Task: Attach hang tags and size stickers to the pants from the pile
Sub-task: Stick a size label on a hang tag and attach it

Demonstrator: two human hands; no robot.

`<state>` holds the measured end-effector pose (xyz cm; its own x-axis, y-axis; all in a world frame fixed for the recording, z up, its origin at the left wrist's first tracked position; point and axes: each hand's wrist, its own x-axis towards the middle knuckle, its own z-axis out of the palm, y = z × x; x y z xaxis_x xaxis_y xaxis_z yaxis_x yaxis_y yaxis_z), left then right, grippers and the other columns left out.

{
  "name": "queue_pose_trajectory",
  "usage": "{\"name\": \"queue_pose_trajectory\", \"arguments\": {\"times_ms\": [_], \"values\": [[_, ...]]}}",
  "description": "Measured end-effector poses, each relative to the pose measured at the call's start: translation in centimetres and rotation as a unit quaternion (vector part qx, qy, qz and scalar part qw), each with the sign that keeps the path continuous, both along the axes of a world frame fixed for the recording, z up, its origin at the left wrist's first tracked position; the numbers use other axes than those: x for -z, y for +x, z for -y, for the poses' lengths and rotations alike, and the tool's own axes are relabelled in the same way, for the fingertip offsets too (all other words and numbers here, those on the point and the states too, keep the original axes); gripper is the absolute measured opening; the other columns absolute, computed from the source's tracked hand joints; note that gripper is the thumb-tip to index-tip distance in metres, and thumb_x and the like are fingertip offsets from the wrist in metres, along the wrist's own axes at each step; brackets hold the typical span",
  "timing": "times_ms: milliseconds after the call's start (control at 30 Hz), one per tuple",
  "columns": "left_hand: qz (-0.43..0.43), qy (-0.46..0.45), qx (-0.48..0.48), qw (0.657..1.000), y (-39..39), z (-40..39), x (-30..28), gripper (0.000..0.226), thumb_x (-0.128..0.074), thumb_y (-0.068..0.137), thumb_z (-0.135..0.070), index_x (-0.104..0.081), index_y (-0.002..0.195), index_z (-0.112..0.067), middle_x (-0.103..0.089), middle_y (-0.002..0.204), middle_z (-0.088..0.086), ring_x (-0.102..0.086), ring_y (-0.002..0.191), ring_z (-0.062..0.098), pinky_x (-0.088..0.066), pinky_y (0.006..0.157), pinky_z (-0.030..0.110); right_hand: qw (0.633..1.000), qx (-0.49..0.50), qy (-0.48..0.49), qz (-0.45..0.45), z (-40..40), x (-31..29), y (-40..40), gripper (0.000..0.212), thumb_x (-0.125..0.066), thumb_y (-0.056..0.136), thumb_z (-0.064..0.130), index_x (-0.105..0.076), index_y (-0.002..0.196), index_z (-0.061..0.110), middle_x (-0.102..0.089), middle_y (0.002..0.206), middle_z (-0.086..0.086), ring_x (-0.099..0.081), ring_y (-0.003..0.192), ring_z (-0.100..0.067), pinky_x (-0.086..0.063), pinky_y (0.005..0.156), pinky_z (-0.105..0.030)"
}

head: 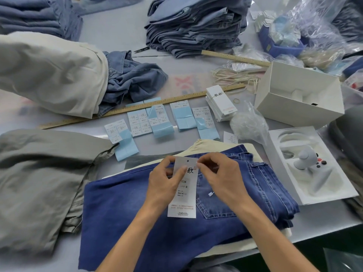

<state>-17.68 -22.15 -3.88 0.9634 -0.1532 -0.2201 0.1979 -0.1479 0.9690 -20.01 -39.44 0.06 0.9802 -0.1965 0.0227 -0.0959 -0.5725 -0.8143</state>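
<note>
Long white paper hang tag lies near-to-far on dark blue folded jeans; left hand pinches its left edge, right hand pinches, seemingly, a thin string by its top hole.

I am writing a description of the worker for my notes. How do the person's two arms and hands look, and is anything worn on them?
Both forearms are bare up to the bottom edge of the picture: no sleeves show. The left hand and the right hand wear no gloves. No ring, watch or bracelet is visible on either. The fingernails are short and unpainted.
</note>
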Motion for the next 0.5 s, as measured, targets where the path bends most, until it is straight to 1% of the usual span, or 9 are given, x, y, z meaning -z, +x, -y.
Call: {"name": "queue_pose_trajectory", "arguments": {"times_ms": [33,67,100,167,233,333,367,433,500], "values": [[0.014,0.006,0.005,1.000,-0.2,0.2,-0.1,0.011,-0.069,0.090,-0.044,-0.064,0.099,-0.044,-0.078,0.080,-0.007,-0.075,0.070,0.013,-0.058,0.059,0.031,1.000,0.006,-0.005,0.008,-0.4,-0.1,0.0,0.007,-0.076,0.088,0.015,-0.073,0.087,0.021,-0.070,0.080,0.012,-0.065,0.077,-0.005,-0.052,0.069,-0.018],[0.029,0.011,0.015,0.999,-0.4,0.4,-0.3,0.009,-0.068,0.091,-0.045,-0.065,0.100,-0.044,-0.078,0.080,-0.009,-0.073,0.068,0.011,-0.055,0.057,0.026,1.000,0.011,-0.005,0.010,-0.6,-0.2,-0.1,0.007,-0.077,0.088,0.015,-0.073,0.087,0.020,-0.069,0.079,0.012,-0.064,0.076,-0.005,-0.051,0.068,-0.017],[0.048,0.015,0.028,0.998,-0.6,0.5,-0.4,0.007,-0.068,0.094,-0.042,-0.066,0.101,-0.043,-0.077,0.081,-0.010,-0.072,0.067,0.008,-0.052,0.057,0.021,1.000,0.013,0.001,0.006,-0.9,-0.2,0.0,0.007,-0.077,0.087,0.015,-0.074,0.086,0.021,-0.069,0.076,0.012,-0.064,0.075,-0.006,-0.051,0.067,-0.018],[0.091,0.025,0.044,0.995,-1.1,0.8,-0.7,0.008,-0.068,0.098,-0.034,-0.067,0.101,-0.041,-0.076,0.088,-0.015,-0.071,0.072,0.005,-0.048,0.059,0.014,1.000,0.013,0.008,-0.011,-1.2,-0.3,0.0,0.008,-0.077,0.086,0.017,-0.074,0.083,0.023,-0.069,0.073,0.013,-0.064,0.073,-0.007,-0.051,0.066,-0.021],[0.124,0.040,0.040,0.991,-1.3,0.8,-0.8,0.009,-0.067,0.099,-0.030,-0.068,0.102,-0.038,-0.074,0.091,-0.020,-0.070,0.077,0.003,-0.046,0.062,0.010,1.000,0.012,-0.002,-0.024,-1.3,-0.3,-0.1,0.007,-0.077,0.087,0.019,-0.075,0.082,0.025,-0.069,0.073,0.015,-0.065,0.074,-0.005,-0.052,0.067,-0.020],[0.154,0.059,0.038,0.986,-1.7,0.5,-0.7,0.012,-0.067,0.099,-0.026,-0.066,0.101,-0.038,-0.072,0.089,-0.023,-0.067,0.078,-0.001,-0.045,0.063,0.007,0.999,0.000,-0.032,-0.031,-1.4,-0.5,-0.3,0.005,-0.077,0.088,0.023,-0.075,0.084,0.025,-0.069,0.073,0.018,-0.065,0.076,0.000,-0.051,0.068,-0.016],[0.159,0.063,0.043,0.984,-1.8,0.4,-0.6,0.013,-0.067,0.099,-0.026,-0.065,0.102,-0.038,-0.071,0.090,-0.023,-0.068,0.078,0.000,-0.045,0.063,0.008,0.999,-0.005,-0.038,-0.037,-1.3,-0.6,-0.3,0.005,-0.076,0.089,0.025,-0.075,0.084,0.025,-0.069,0.073,0.017,-0.065,0.076,0.000,-0.051,0.068,-0.016],[0.168,0.073,0.049,0.982,-2.0,0.1,-0.3,0.017,-0.065,0.100,-0.024,-0.063,0.108,-0.039,-0.072,0.094,-0.021,-0.069,0.079,0.007,-0.048,0.061,0.013,0.997,-0.021,-0.045,-0.054,-1.1,-0.9,-0.1,0.006,-0.075,0.090,0.027,-0.076,0.085,0.026,-0.069,0.074,0.017,-0.065,0.077,0.001,-0.050,0.068,-0.017],[0.169,0.075,0.047,0.982,-1.9,-0.1,-0.3,0.026,-0.065,0.100,-0.021,-0.062,0.114,-0.042,-0.072,0.100,-0.023,-0.070,0.081,0.008,-0.051,0.062,0.017,0.995,-0.038,-0.060,-0.068,-0.9,-1.3,0.0,0.007,-0.074,0.091,0.030,-0.076,0.085,0.027,-0.068,0.075,0.017,-0.063,0.077,0.001,-0.048,0.069,-0.016]]}}
